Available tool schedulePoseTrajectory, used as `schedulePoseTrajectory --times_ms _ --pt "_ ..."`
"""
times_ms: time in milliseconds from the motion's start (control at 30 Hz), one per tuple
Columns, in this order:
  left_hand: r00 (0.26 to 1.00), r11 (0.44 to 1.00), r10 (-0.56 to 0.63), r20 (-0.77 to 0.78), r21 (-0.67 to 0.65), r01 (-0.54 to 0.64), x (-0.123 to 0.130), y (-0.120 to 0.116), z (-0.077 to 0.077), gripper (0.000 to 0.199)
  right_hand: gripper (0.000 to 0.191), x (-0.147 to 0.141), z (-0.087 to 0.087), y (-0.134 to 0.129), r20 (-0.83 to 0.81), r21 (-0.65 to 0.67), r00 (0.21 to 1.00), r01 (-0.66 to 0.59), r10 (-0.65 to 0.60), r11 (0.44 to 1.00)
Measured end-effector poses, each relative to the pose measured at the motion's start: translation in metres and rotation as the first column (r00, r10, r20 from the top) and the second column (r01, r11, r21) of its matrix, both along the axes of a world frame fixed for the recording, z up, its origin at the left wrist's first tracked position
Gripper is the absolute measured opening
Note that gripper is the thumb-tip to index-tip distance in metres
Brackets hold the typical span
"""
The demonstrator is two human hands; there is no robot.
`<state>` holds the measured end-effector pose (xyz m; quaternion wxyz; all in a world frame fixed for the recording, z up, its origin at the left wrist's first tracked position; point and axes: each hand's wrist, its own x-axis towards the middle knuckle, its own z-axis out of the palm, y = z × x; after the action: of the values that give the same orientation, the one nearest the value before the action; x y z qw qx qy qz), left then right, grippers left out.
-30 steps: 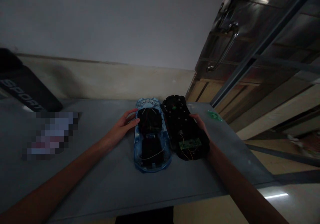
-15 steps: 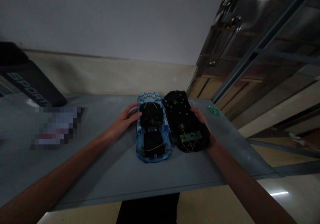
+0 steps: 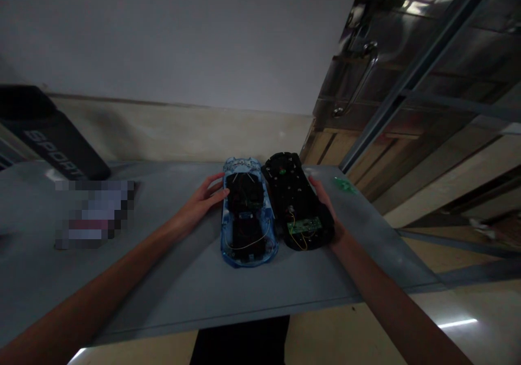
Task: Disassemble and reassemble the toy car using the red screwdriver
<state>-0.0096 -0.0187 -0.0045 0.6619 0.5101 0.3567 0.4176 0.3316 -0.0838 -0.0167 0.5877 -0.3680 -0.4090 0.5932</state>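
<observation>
A blue toy car body (image 3: 271, 244) lies upside down on the grey table, its dark inside facing up and a thin pale wire looping across it. My left hand (image 3: 203, 198) grips its left rim, with the thumb on the edge. Right beside it lies the black toy car chassis (image 3: 291, 191), its inner side up, showing a green circuit board (image 3: 304, 225) and yellow wires. My right hand (image 3: 329, 207) holds the chassis along its right edge; part of that hand is hidden behind it.
On the left stands a dark bottle-like object (image 3: 61, 137) marked SPORT, near a blurred-out flat item (image 3: 97, 213). A small green item (image 3: 345, 184) lies at the table's right. A wall closes off the back; a metal frame post (image 3: 391, 110) rises at the right.
The view has shifted slightly, so everything sits a little lower and the right side moves left. Both hands stay at the same two car parts.
</observation>
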Motion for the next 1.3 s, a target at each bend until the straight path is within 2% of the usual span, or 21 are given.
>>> schedulePoseTrajectory --times_ms 67,133,233,333,433,633,867,1067,1200,1300 --pt "1.0 1.0 -0.002 -0.004 0.001 0.002 0.0 0.001 -0.001 0.071 0.045 -0.002 0.001 0.002 -0.047 -0.094 0.997 -0.071 0.067 0.993" --pt "1.0 1.0 0.003 -0.017 0.007 -0.003 -0.001 0.001 -0.002 0.068 0.045 -0.003 0.004 0.003 -0.126 -0.154 0.984 -0.141 0.122 0.978" --pt "0.999 1.0 0.005 -0.032 0.014 -0.004 -0.002 0.0 0.0 0.064 0.04 -0.002 0.006 0.005 -0.201 -0.164 0.964 -0.209 0.175 0.964" --pt "1.0 1.0 -0.01 -0.028 0.014 0.01 -0.002 -0.002 0.003 0.063 0.044 0.0 0.005 0.006 -0.222 -0.173 0.952 -0.249 0.209 0.953" --pt "1.0 1.0 -0.017 -0.02 -0.003 0.017 -0.003 -0.002 0.003 0.069 0.046 -0.001 0.004 0.006 -0.211 -0.199 0.958 -0.235 0.192 0.951" --pt "0.999 0.999 -0.038 0.002 -0.021 0.038 -0.005 0.001 0.0 0.074 0.027 -0.006 0.005 0.002 -0.228 -0.177 0.968 -0.15 0.108 0.973" --pt "0.999 0.999 -0.031 -0.012 -0.014 0.031 -0.005 0.002 -0.002 0.076 0.055 -0.004 0.006 0.0 -0.243 -0.231 0.954 -0.235 0.178 0.944" --pt "1.0 1.0 -0.025 -0.019 -0.006 0.025 -0.003 -0.001 0.003 0.078 0.047 -0.006 0.007 -0.002 -0.259 -0.228 0.959 -0.176 0.115 0.958" --pt "0.999 1.0 -0.018 -0.045 -0.003 0.018 -0.002 -0.002 0.005 0.078 0.058 -0.009 0.011 -0.001 -0.246 -0.225 0.95 -0.249 0.192 0.942" --pt "0.997 1.0 -0.027 -0.068 -0.001 0.027 -0.003 -0.002 0.005 0.077 0.061 -0.009 0.009 0.002 -0.171 -0.168 0.957 -0.264 0.236 0.95"
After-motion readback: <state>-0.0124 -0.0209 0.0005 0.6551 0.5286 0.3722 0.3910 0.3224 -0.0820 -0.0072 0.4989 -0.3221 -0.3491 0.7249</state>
